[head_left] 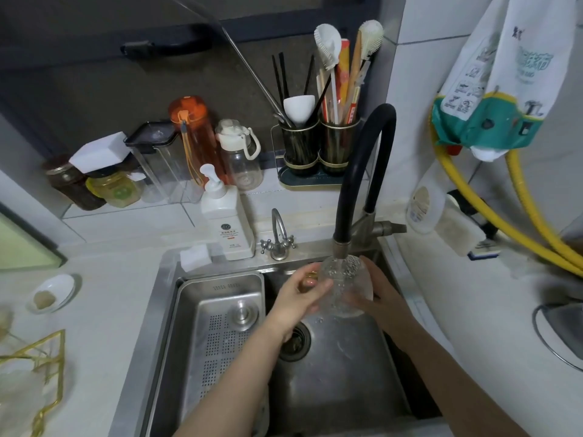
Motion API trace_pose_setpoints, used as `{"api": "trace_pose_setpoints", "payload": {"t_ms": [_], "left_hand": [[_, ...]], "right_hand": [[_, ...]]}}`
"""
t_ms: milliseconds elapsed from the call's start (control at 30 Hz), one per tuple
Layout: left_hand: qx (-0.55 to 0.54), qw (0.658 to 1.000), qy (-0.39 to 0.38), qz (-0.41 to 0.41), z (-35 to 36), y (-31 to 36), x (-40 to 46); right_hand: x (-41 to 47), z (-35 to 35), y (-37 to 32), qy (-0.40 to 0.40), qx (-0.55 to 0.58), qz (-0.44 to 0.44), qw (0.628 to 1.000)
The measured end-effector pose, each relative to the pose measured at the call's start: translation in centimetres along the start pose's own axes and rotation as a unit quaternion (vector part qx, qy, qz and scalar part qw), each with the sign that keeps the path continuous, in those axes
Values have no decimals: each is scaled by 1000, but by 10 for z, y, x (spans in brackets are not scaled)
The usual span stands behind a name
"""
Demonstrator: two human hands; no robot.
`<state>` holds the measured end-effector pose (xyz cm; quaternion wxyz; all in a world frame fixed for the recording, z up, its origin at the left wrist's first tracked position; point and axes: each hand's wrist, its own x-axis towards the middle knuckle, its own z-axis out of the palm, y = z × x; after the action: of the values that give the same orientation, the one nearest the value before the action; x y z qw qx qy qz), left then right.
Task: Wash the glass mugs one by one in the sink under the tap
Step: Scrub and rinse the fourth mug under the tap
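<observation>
Under the black tap (362, 171) I hold a glass mug (345, 283) over the sink (331, 389), water running into it. My left hand (299, 294) curls round its near side by the golden handle; my right hand (378, 293) cups the far side. Left of the basin lies a steel strainer tray (217, 335), a soap bottle (227, 222) behind it.

1 head-worn wide-angle view looks steeply down, close over the sink (164, 310).
</observation>
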<state>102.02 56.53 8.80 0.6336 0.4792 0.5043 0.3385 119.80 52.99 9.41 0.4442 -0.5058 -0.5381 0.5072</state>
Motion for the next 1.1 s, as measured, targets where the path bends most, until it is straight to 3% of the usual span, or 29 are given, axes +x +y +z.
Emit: {"api": "trace_pose_setpoints", "payload": {"t_ms": [133,300,433,567,667,800,933,1000,1100], "left_hand": [[160,983,82,45,2,-8,3],[273,955,37,111,-3,-7,-11],[269,953,30,136,-4,-9,-15],[203,969,60,125,-7,-12,-9],[117,986,86,80,-8,-10,-6],[38,995,91,-6,-5,0,-6],[91,990,101,-33,4,16,-5],[137,985,95,-40,10,25,-3],[213,973,78,-42,22,31,4]], "right_hand": [[4,3,12,-9,57,77,995],[14,1,15,45,66,185,979],[19,1,6,12,-40,219,975],[15,3,-1,-5,25,186,982],[13,6,5,-60,3,144,988],[19,9,3,-41,36,156,986],[25,8,-4,-23,-44,166,985],[25,4,-7,18,-6,199,980],[9,-5,-14,16,-79,178,981]]}}
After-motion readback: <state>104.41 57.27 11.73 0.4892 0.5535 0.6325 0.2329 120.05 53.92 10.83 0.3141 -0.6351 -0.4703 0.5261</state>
